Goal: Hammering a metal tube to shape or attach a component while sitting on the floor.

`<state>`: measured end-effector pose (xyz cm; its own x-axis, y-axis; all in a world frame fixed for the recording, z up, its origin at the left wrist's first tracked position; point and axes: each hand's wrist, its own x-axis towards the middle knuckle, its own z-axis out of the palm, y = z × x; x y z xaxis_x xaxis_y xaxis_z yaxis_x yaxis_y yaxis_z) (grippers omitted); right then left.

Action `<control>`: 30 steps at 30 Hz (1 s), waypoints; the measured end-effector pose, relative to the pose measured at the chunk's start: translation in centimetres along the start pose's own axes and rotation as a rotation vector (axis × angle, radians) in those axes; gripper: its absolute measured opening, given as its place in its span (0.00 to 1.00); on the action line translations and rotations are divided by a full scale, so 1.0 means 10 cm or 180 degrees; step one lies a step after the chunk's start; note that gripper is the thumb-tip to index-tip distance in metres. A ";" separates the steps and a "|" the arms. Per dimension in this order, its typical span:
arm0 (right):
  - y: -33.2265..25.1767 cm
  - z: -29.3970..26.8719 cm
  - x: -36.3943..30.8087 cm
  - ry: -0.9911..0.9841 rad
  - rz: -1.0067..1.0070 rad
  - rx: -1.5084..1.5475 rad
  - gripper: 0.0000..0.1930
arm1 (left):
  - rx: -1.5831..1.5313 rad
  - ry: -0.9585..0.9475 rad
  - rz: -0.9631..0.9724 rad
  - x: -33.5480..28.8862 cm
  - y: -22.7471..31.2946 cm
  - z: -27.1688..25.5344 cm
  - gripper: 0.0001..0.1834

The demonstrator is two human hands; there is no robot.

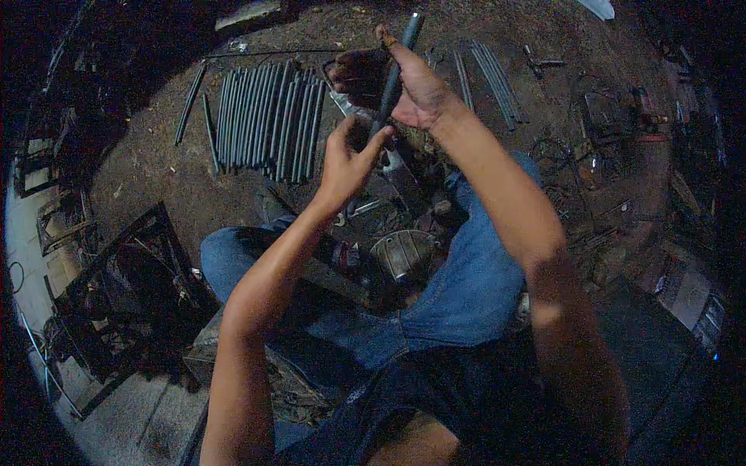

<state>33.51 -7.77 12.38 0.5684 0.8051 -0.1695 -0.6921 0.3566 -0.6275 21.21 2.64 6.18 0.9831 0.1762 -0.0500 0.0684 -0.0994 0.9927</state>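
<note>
A dark grey metal rod [392, 89] is held up in front of me, tilted with its bright far end leaning right. My left hand [351, 161] is closed around its lower end, between thumb and fingers. My right hand [420, 87] is open, with its fingers stretched out behind the rod and its thumb raised. The rod crosses the right palm; whether it presses on the skin I cannot tell. Below the hands is a metal tool or fixture [400, 175], partly hidden and dim.
A row of similar rods [260, 116] lies on the dirt floor at the far left, and several more rods [497, 81] lie at the far right. A dark metal frame [128, 287] stands at the left. Between my legs sits a round ribbed metal part [404, 252]. Clutter [598, 167] covers the right side.
</note>
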 end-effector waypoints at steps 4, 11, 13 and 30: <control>0.01 -0.01 0.01 -0.0047 0.0025 0.0164 0.31 | -0.0190 -0.0089 -0.0254 0.00 0.03 0.00 0.09; -0.02 0.01 0.00 -0.0093 0.0078 0.0134 0.32 | -0.0326 -0.0060 -0.0375 0.00 0.02 0.01 0.17; -0.02 0.01 0.00 0.0017 0.0138 0.0162 0.32 | -0.0278 -0.0019 -0.0359 0.00 0.04 0.01 0.17; -0.01 -0.05 0.02 -0.0224 0.0054 0.0205 0.33 | -0.0039 0.0077 -0.0120 0.01 0.06 0.01 0.16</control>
<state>33.97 -7.90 12.02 0.5254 0.8417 -0.1245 -0.7299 0.3706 -0.5744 21.35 2.52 6.75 0.9754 0.2033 -0.0850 0.1031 -0.0804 0.9914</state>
